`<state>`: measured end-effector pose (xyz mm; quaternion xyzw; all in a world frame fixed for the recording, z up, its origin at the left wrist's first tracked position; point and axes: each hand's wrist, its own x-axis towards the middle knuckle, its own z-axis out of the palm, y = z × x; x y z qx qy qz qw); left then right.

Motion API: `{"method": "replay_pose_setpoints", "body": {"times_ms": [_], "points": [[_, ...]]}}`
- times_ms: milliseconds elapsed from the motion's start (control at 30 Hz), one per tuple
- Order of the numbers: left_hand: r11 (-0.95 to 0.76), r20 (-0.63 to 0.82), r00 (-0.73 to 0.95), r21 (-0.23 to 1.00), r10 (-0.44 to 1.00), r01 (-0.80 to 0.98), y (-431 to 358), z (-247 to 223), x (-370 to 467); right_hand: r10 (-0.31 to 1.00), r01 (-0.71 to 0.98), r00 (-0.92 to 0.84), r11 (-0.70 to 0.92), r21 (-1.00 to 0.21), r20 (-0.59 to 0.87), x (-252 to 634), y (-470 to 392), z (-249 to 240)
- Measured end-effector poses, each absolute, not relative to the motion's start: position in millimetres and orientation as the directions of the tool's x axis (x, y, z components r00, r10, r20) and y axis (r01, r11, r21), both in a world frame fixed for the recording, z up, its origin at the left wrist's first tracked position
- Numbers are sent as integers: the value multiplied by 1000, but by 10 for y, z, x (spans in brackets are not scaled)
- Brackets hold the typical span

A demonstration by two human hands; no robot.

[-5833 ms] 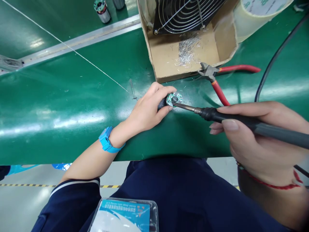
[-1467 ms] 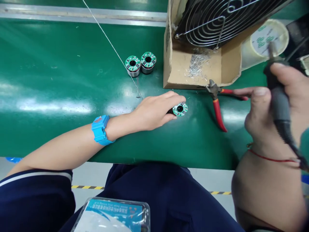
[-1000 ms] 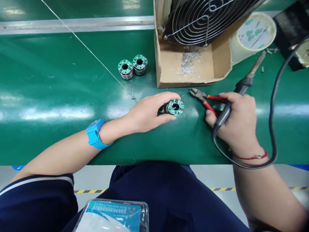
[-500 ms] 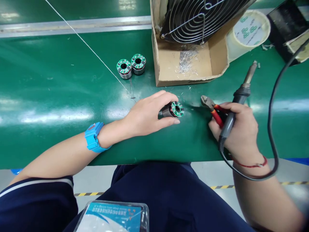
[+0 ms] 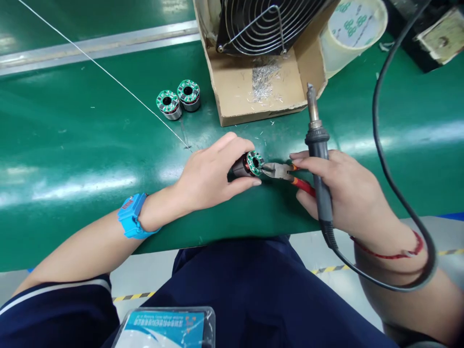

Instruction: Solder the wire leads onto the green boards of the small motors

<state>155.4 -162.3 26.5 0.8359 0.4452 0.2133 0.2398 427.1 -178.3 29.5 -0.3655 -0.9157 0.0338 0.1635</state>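
Observation:
Between thumb and fingers my left hand (image 5: pixel 217 166) grips a small motor stator with a green ring-shaped circuit board (image 5: pixel 254 163), tilted so the board faces right. My right hand (image 5: pixel 348 188) holds red-handled cutting pliers (image 5: pixel 278 171), whose jaws are at the board's right edge; whether they touch it is hard to tell. Also in that hand is a soldering iron (image 5: pixel 319 159), its tip pointing up and away from the stator. Two similar stators, a left one (image 5: pixel 168 104) and a right one (image 5: pixel 189 95), stand side by side on the green work surface, boards upward.
A cardboard box (image 5: pixel 261 116) holding a black fan (image 5: pixel 261 24) and wire clippings stands at the back. Right of it is a tape roll (image 5: pixel 355 29). The iron's cable (image 5: pixel 377 111) loops over my right forearm. Thin solder wire (image 5: pixel 108 72) crosses the left side.
My right hand has moved left, bringing the plier jaws to the stator's board. The soldering iron has swung more upright. My left hand keeps its grip, and the whole view has shifted slightly.

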Motion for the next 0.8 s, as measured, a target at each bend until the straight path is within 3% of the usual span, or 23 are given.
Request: {"method": "replay_pose_setpoints", "body": {"times_ms": [233,567,667,800], "points": [[-524,183,515,536,838,662,-1623,226,1550,679,665,-690,731,-149,252,4247,-1751,348],[-500,174,496,563,851,658,-1598,242,1545,655,671,-710,741,-35,258,4139,-1757,426],[-458,186,448,621,874,636,-1572,236,1535,702,739,-644,674,9,304,4105,-1717,402],[-443,227,416,703,881,556,-1550,205,1522,822,900,-428,424,98,375,4064,-1515,259]]}}
